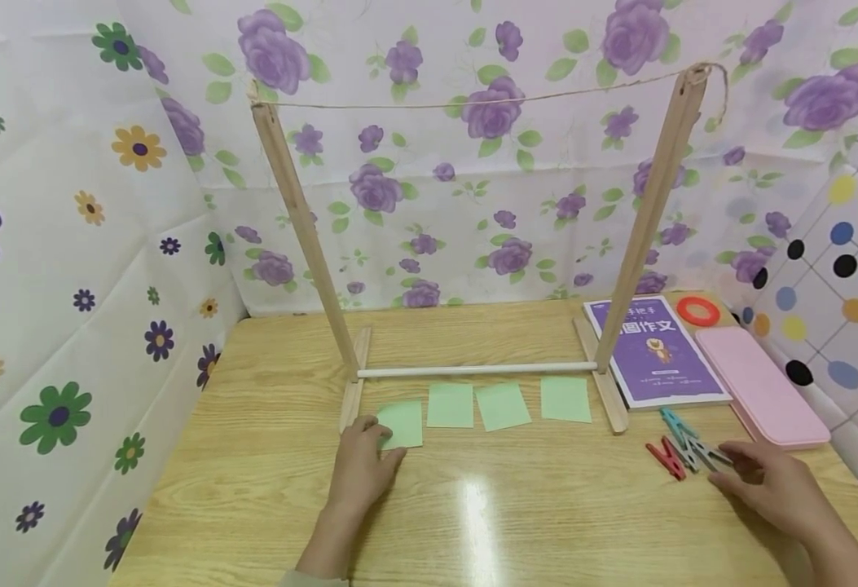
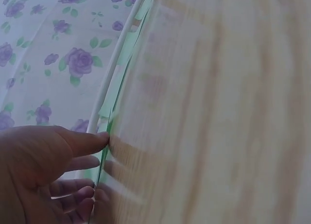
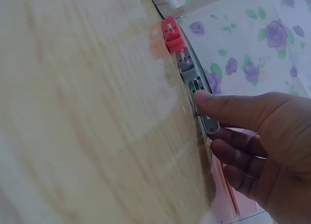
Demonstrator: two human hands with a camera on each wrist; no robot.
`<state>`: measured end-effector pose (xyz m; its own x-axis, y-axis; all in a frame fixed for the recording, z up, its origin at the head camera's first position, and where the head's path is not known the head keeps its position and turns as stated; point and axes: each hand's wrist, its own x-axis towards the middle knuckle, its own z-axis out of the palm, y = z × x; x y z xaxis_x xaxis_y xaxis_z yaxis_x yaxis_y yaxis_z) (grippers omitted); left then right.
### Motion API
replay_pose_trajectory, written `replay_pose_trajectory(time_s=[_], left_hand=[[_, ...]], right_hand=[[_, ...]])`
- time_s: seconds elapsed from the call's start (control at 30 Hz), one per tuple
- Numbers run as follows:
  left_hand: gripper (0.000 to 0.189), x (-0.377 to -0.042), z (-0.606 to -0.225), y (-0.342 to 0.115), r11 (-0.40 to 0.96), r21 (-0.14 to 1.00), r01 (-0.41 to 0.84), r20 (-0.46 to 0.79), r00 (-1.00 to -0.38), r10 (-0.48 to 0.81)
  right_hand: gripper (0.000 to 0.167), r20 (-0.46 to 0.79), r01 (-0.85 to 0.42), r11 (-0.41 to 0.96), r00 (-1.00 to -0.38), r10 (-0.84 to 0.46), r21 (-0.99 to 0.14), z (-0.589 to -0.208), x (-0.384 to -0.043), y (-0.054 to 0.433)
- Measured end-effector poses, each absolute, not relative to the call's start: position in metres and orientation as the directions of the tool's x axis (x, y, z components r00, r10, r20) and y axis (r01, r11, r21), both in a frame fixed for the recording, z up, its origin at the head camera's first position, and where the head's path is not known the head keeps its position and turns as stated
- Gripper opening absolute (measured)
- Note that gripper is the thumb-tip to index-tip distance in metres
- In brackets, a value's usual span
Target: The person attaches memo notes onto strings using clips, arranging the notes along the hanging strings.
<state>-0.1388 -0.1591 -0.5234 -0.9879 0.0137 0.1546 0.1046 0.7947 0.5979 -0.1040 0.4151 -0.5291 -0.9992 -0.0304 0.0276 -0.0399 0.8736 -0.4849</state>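
Note:
A row of several pale green sticky notes lies on the table in the head view. My left hand (image 1: 363,466) is at the leftmost sticky note (image 1: 405,424), its thumb (image 2: 95,142) and curled fingers pinching the note's edge; the fingers hide the note's left side. On the right, a small pile holds red clothespins (image 1: 666,461), a blue clothespin (image 1: 678,425) and grey clothespins. My right hand (image 1: 781,489) grips the end of a grey clothespin (image 3: 210,124) between thumb and fingers. A red clothespin (image 3: 172,35) lies beyond it in the right wrist view.
A wooden frame (image 1: 304,236) with a string (image 1: 473,104) across its top and a white rod (image 1: 476,370) low down stands behind the notes. A purple book (image 1: 663,383), a pink case (image 1: 766,391) and a red ring (image 1: 698,311) lie at the right. Patterned cloth hangs around the table.

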Motion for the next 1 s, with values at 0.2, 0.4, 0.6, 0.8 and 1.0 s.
replay_pose_trajectory(time_s=[0.2,0.4,0.6,0.8,1.0], left_hand=[[0.025,-0.139,-0.524,-0.157,0.77,0.637,0.037,0.131,-0.99,-0.061],[0.061,-0.141,-0.518,-0.158,0.741,0.672,0.005,0.093,-0.993,-0.077],[0.082,-0.143,-0.513,-0.161,0.703,0.71,-0.022,0.037,-0.997,-0.069],[0.059,-0.142,-0.516,-0.168,0.663,0.747,-0.043,-0.006,-0.998,-0.058],[0.027,-0.137,-0.519,-0.171,0.694,0.72,-0.016,0.046,-0.997,-0.07]], right_hand=[[0.047,-0.011,-0.004,0.89,-1.0,-0.01,-0.457,-0.527,-0.107,0.417],[0.042,0.034,-0.005,0.883,-0.999,0.013,-0.469,-0.528,-0.105,0.417],[0.04,0.152,-0.011,0.878,-0.986,0.071,-0.478,-0.528,-0.102,0.413],[0.046,0.216,0.061,0.828,-0.952,0.216,-0.557,-0.525,-0.1,0.403],[0.036,0.358,-0.048,0.771,-0.903,0.239,-0.635,-0.521,-0.103,0.392]])
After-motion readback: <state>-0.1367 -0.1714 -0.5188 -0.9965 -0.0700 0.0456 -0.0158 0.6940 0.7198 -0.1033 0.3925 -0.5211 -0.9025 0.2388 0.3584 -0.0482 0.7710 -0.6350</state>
